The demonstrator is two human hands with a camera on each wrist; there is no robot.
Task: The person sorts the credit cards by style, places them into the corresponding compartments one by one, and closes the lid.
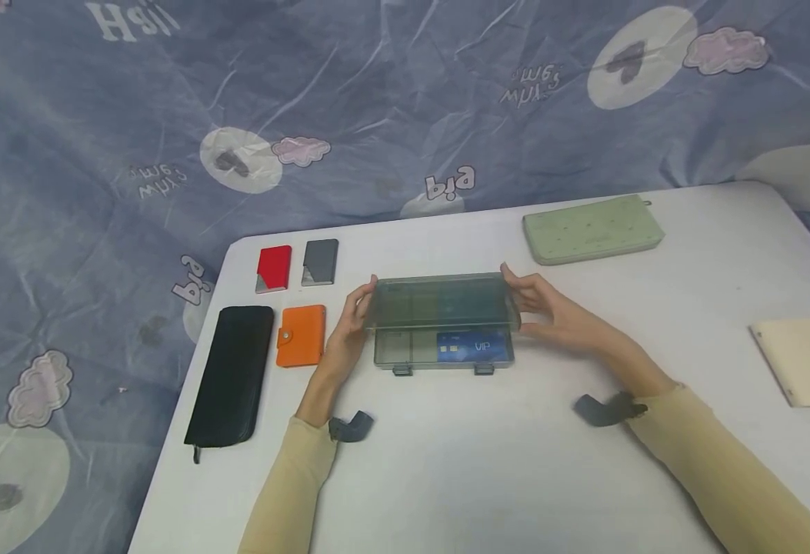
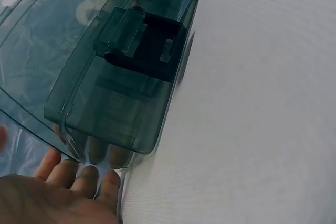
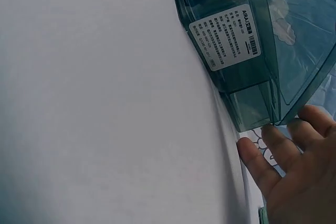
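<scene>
A translucent green plastic box (image 1: 443, 365) lies on the table, its hinged lid (image 1: 442, 304) raised part way and tilted. Inside the box's front part shows a blue card (image 1: 474, 346) marked VIP; the rest is seen dimly through the lid. My left hand (image 1: 346, 338) holds the lid's left end, and its fingers (image 2: 107, 182) touch the end of the box in the left wrist view. At the opposite end, my right hand (image 1: 550, 312) grips the lid's right edge. A white label (image 3: 226, 36) is stuck on the box. Two latches hang from its front edge.
Left of the box lie an orange card holder (image 1: 301, 335), a black zip wallet (image 1: 231, 377), a red card case (image 1: 274, 268) and a grey card case (image 1: 320, 261). A green wallet (image 1: 593, 230) lies behind right. A cream notebook (image 1: 802, 362) is at the far right.
</scene>
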